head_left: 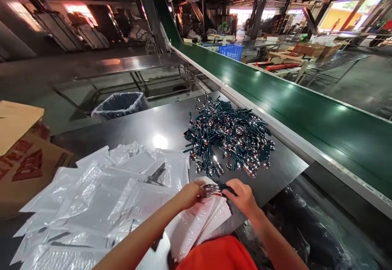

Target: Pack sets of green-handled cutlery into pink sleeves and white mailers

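Observation:
A small bunch of spoons (pixel 211 189) with shiny metal heads and dark green handles lies across between my hands, just above a few white bubble mailers (pixel 196 225). My left hand (pixel 192 194) is closed around the head end; whether it also pinches a mailer is hidden. At the other end, my right hand (pixel 241 196) grips the dark handles between thumb and fingers. Right beyond my hands rises a big heap of similar spoons (pixel 229 135) on the metal table (pixel 171 119). Many more white bubble mailers (pixel 101 196) are spread in a loose pile to the left.
A green conveyor belt (pixel 260 86) runs diagonally past the table's far right side. An open cardboard box (pixel 27 168) stands at the left edge. Behind the table is a lined bin (pixel 121 104). Clear plastic wrapping (pixel 306 229) lies below at the right.

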`<state>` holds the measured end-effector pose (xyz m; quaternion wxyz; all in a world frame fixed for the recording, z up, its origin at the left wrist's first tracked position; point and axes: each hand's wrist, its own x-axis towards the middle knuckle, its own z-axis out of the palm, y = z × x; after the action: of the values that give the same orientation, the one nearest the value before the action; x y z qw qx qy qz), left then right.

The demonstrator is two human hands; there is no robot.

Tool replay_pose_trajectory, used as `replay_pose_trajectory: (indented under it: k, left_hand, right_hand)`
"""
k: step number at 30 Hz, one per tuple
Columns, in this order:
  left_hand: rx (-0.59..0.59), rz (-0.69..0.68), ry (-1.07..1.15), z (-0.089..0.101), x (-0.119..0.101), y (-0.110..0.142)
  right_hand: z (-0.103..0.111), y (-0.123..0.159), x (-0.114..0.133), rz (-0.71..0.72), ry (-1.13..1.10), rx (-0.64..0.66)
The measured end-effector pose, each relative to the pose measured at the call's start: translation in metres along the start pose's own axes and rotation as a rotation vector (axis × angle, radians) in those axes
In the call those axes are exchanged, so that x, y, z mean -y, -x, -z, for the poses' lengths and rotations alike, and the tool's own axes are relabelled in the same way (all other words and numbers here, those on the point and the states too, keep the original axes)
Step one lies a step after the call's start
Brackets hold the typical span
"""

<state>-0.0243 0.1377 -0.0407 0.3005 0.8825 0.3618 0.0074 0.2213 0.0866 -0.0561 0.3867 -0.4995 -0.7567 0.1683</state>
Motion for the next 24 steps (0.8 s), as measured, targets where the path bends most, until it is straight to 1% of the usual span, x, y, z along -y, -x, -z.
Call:
replay_pose_trajectory:
  k: [1, 3, 6, 8, 9, 10, 12, 13, 14, 15, 16, 17, 19, 20, 21, 22, 24]
  left_hand:
    - [-0.011, -0.003, 0.01, 0.002, -0.006, 0.003]
    - [-0.032, -0.014, 0.026, 0.006, -0.021, 0.008]
    - [-0.118, -0.051, 0.053, 0.011, -0.047, 0.015]
    - [-0.233, -0.056, 0.072, 0.016, -0.061, 0.021]
    - [-0.318, -0.058, 0.068, 0.018, -0.067, 0.025]
    - [-0.422, -0.067, 0.045, 0.021, -0.071, 0.03]
    - [-0.667, -0.123, -0.049, 0.029, -0.077, 0.043]
    - [-0.78, -0.161, -0.101, 0.034, -0.079, 0.05]
    - [-0.871, -0.197, -0.145, 0.038, -0.082, 0.057]
    - [-0.93, -0.224, -0.174, 0.043, -0.084, 0.063]
    - [-0.961, -0.242, -0.186, 0.047, -0.087, 0.067]
    - [-0.97, -0.258, -0.188, 0.051, -0.09, 0.07]
    - [-0.965, -0.309, -0.188, 0.055, -0.093, 0.071]
    - [-0.968, -0.333, -0.191, 0.055, -0.093, 0.07]
    - [-0.976, -0.351, -0.199, 0.053, -0.092, 0.069]
    - [-1.003, -0.346, -0.212, 0.05, -0.088, 0.068]
    - [-1.104, -0.258, -0.207, 0.04, -0.076, 0.068]
  right_hand:
    - [0.003, -0.004, 0.005, 0.076, 0.033, 0.071]
    - [0.007, -0.014, 0.018, 0.16, 0.083, 0.18]
    - [0.009, -0.032, 0.043, 0.182, 0.133, 0.309]
    - [0.013, -0.041, 0.062, 0.178, 0.194, 0.333]
    - [0.016, -0.044, 0.07, 0.182, 0.227, 0.299]
    - [0.021, -0.046, 0.077, 0.184, 0.251, 0.229]
    - [0.034, -0.048, 0.084, 0.178, 0.216, 0.018]
    - [0.039, -0.047, 0.085, 0.159, 0.138, -0.079]
    - [0.043, -0.046, 0.083, 0.125, 0.026, -0.138]
    - [0.044, -0.045, 0.081, 0.08, -0.103, -0.15]
    - [0.041, -0.043, 0.078, 0.032, -0.229, -0.111]
    - [0.036, -0.042, 0.076, -0.025, -0.337, -0.042]
    - [0.02, -0.039, 0.075, -0.154, -0.496, 0.091]
    - [0.01, -0.038, 0.077, -0.216, -0.557, 0.114]
    - [0.0, -0.037, 0.079, -0.264, -0.61, 0.103]
    - [-0.009, -0.036, 0.082, -0.294, -0.65, 0.066]
    - [-0.022, -0.035, 0.087, -0.318, -0.697, -0.058]
